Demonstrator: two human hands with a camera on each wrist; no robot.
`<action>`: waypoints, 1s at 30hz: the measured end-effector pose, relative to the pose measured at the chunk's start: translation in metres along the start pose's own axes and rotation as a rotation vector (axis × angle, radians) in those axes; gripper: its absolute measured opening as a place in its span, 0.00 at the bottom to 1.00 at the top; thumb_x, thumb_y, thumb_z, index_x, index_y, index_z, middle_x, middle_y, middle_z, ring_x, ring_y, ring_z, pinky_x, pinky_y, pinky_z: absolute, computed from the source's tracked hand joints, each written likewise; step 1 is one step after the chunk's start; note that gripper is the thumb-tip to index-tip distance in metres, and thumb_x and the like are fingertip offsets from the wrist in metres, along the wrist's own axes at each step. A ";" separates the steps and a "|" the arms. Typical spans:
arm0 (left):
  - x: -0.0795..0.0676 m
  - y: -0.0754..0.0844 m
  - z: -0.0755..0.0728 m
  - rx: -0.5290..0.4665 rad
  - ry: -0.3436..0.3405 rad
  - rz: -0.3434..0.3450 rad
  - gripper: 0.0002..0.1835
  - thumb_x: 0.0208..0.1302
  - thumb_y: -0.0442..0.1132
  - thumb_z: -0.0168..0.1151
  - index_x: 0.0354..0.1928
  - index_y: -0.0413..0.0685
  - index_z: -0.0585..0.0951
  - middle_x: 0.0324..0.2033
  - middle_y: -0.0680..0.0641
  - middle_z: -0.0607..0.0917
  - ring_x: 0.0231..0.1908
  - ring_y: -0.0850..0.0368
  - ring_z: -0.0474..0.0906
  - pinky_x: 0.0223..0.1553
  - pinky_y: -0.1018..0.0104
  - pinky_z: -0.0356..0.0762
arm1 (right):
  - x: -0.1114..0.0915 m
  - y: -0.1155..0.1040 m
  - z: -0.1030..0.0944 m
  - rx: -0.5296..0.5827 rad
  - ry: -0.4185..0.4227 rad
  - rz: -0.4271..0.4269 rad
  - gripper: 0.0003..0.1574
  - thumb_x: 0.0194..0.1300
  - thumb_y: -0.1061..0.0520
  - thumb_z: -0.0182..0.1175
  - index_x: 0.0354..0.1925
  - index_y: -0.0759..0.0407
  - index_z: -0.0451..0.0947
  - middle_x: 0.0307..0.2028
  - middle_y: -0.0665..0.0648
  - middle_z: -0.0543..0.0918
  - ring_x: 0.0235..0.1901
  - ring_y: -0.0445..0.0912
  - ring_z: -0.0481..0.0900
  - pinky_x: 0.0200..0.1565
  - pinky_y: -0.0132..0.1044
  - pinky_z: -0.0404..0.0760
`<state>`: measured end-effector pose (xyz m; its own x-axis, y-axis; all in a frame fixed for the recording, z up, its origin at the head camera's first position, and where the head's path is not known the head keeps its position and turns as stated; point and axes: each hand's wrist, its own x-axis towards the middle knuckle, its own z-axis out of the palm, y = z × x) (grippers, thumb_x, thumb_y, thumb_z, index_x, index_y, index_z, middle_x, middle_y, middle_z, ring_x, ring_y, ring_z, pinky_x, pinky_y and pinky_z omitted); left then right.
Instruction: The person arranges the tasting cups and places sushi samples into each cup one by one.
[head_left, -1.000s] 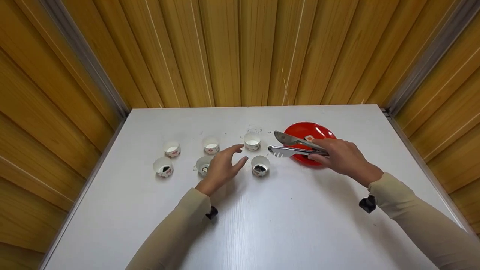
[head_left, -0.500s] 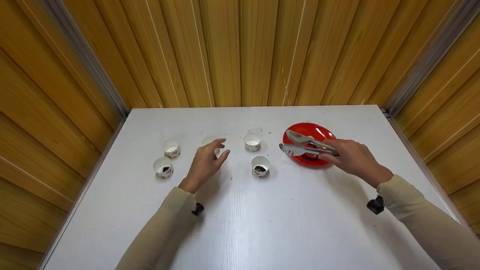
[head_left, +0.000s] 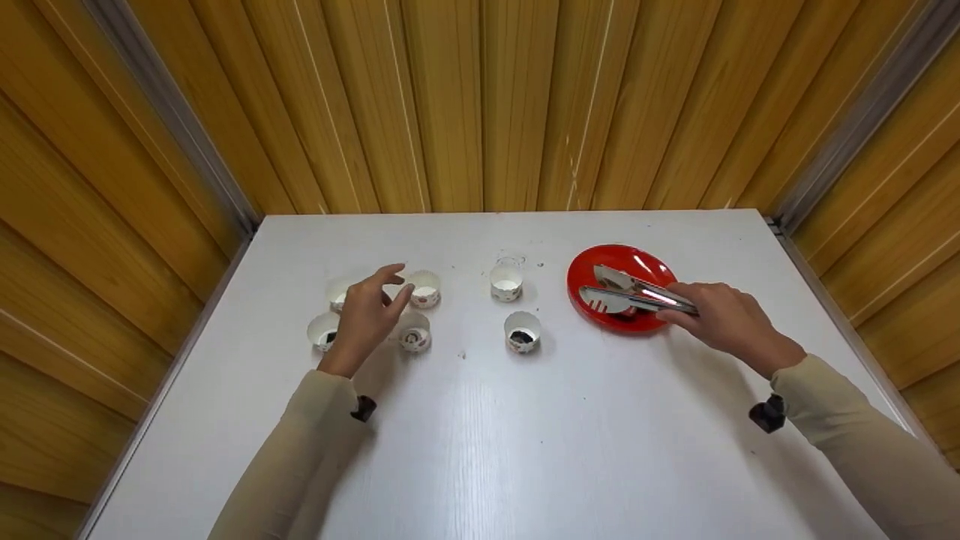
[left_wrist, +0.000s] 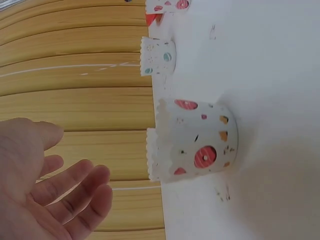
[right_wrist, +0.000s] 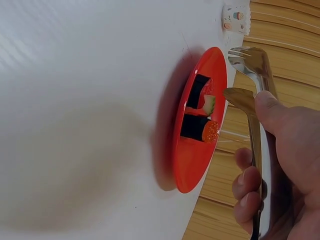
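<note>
In the head view my right hand (head_left: 724,322) grips metal serving tongs (head_left: 664,298) over a red plate (head_left: 581,304). The tips of the tongs stand apart with nothing between them. Two sushi rolls wrapped in black lie on the plate in the right wrist view: one with orange roe (right_wrist: 210,131), one with a green-edged piece (right_wrist: 209,104) at its end. My left hand (head_left: 366,319) hovers with relaxed fingers over the left-hand paper cups, holding nothing. It partly hides a front cup (head_left: 322,328) and a back cup (head_left: 339,292). A patterned cup (left_wrist: 197,142) stands close beyond its fingers.
Further paper cups stand in two rows: a middle back cup (head_left: 426,291), a middle front cup (head_left: 412,335), a right back cup (head_left: 507,283) and a right front cup (head_left: 523,334) with dark contents. Small crumbs dot the white table (head_left: 525,435). Wood-look panels (head_left: 480,112) rise behind.
My left hand has moved left from the middle front cup towards the left cups. My right hand has carried the tongs rightward, so their tips now lie over the plate.
</note>
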<state>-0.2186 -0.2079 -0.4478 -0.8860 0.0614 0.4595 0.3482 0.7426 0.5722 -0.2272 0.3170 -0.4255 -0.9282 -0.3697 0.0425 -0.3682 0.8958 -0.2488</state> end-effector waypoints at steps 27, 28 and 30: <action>0.007 -0.065 -0.057 0.120 -0.047 -0.244 0.27 0.73 0.43 0.65 0.68 0.37 0.75 0.65 0.34 0.78 0.65 0.36 0.72 0.66 0.42 0.68 | -0.007 0.009 -0.011 -0.068 -0.046 0.037 0.30 0.68 0.42 0.69 0.60 0.58 0.83 0.47 0.63 0.88 0.37 0.54 0.80 0.32 0.47 0.81; 0.007 -0.067 -0.059 0.122 -0.058 -0.256 0.28 0.73 0.44 0.65 0.68 0.37 0.74 0.66 0.34 0.76 0.67 0.36 0.70 0.68 0.42 0.66 | -0.007 0.008 -0.011 -0.069 -0.042 0.035 0.29 0.68 0.43 0.69 0.59 0.57 0.83 0.46 0.62 0.88 0.37 0.54 0.80 0.32 0.47 0.81; 0.007 -0.070 -0.061 0.127 -0.080 -0.268 0.29 0.73 0.44 0.65 0.69 0.36 0.73 0.68 0.33 0.74 0.70 0.35 0.67 0.70 0.41 0.63 | -0.007 0.008 -0.011 -0.071 -0.033 0.032 0.26 0.68 0.44 0.69 0.58 0.57 0.84 0.45 0.61 0.89 0.36 0.53 0.80 0.31 0.47 0.79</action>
<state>-0.2306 -0.3002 -0.4431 -0.9642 -0.0996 0.2457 0.0619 0.8164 0.5741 -0.2246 0.3295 -0.4168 -0.9377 -0.3474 0.0032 -0.3423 0.9222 -0.1802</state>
